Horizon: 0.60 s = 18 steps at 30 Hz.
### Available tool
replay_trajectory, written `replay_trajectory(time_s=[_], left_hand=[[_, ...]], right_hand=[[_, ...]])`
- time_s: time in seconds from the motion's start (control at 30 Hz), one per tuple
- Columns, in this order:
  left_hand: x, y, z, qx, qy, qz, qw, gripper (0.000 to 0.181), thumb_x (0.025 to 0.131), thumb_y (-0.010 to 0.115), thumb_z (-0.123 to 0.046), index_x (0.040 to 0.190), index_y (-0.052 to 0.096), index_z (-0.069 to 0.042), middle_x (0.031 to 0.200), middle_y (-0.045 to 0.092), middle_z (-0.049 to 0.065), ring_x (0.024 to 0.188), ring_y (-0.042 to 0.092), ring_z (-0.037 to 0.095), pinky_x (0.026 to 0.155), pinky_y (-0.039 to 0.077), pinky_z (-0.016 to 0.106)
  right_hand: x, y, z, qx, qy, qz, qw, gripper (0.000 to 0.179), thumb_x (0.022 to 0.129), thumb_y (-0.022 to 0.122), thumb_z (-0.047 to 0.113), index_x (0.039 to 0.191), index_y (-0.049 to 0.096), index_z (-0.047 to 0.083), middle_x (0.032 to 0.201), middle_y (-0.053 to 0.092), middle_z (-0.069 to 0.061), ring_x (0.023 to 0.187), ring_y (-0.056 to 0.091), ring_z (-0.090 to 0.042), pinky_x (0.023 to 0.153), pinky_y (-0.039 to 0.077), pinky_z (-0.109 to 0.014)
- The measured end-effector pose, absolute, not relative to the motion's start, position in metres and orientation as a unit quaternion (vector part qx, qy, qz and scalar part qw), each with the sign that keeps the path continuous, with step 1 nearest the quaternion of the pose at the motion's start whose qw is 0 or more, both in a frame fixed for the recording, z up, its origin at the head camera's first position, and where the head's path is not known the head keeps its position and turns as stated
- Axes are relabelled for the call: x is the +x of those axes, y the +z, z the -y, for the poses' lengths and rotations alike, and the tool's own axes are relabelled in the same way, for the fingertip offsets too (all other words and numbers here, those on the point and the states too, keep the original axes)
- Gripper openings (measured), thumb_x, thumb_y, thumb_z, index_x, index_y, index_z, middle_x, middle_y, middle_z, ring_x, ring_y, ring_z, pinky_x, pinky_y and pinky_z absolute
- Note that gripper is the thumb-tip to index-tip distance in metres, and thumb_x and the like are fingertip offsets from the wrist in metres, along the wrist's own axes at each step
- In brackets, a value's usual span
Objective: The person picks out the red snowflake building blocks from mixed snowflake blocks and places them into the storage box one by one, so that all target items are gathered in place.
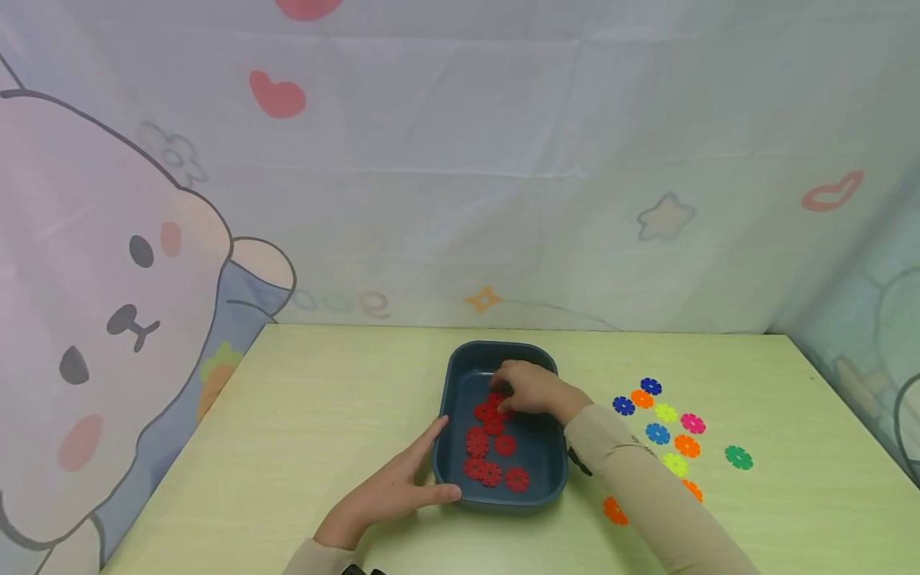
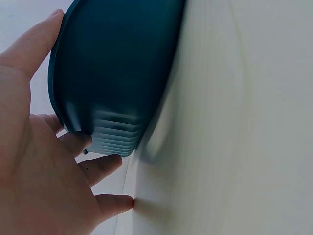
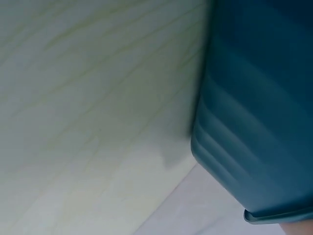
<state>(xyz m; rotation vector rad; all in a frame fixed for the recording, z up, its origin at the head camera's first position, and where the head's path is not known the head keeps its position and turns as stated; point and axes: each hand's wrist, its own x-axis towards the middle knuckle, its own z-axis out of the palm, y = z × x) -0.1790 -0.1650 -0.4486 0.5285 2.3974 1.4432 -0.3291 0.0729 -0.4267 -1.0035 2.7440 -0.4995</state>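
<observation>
A dark blue plastic bin [image 1: 467, 495] stands on the table with several red flower-shaped discs [image 1: 477, 442] lying flat inside it. My left hand [image 1: 391, 487] rests against the bin's left side, thumb and fingers spread along the rim. In the left wrist view, the fingers of the left hand [image 2: 44, 161] are extended beside the ribbed wall of the bin [image 2: 117, 73]. My right hand [image 1: 532, 389] reaches over the right rim, its bent fingertips right at the upper red discs. I cannot tell whether it pinches one. The right wrist view shows mostly the bin's outer wall [image 3: 259, 122].
Right of the bin, several loose flower discs lie on the table: dark blue [image 1: 651, 386], yellow [image 1: 666, 413], pink [image 1: 693, 423], light blue [image 1: 657, 434], green [image 1: 739, 457] and orange [image 1: 615, 511]. The right forearm passes over some. A printed curtain [image 1: 460, 200] hangs behind the table.
</observation>
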Motion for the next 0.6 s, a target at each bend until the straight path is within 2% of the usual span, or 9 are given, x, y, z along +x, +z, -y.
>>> replay_trajectory(time_s=[0.3,0.47,0.6], left_hand=[[-0.181,-0.448,0.163,0.188,0.496,-0.835,0.148,0.095,0.087,0.072,-0.035,0.157,0.008,-0.021,0.161,0.010,0.005,0.147,0.009,0.028,0.115,0.016,0.057],[-0.185,-0.443,0.167,0.187,0.479,-0.846,0.142,0.095,0.088,0.071,-0.036,0.157,0.007,-0.021,0.162,0.009,0.006,0.147,0.009,0.030,0.115,0.017,0.058],[-0.188,-0.440,0.170,0.184,0.482,-0.845,0.143,0.100,0.086,0.072,-0.035,0.157,0.003,-0.023,0.162,0.006,0.006,0.147,0.009,0.033,0.114,0.017,0.060]], right_hand=[[-0.330,-0.411,-0.088,-0.364,-0.274,-0.889,0.054,0.045,0.085,0.075,0.022,0.123,0.062,0.001,0.116,0.063,-0.012,0.103,0.059,-0.026,0.089,0.050,-0.040],[-0.328,-0.387,-0.108,-0.382,-0.308,-0.871,0.008,0.048,0.088,0.072,0.026,0.125,0.060,-0.001,0.118,0.061,-0.016,0.102,0.058,-0.030,0.089,0.049,-0.044],[-0.323,-0.369,-0.132,-0.367,-0.308,-0.877,-0.031,0.046,0.089,0.071,0.028,0.126,0.060,0.002,0.118,0.061,-0.015,0.103,0.057,-0.030,0.089,0.048,-0.046]])
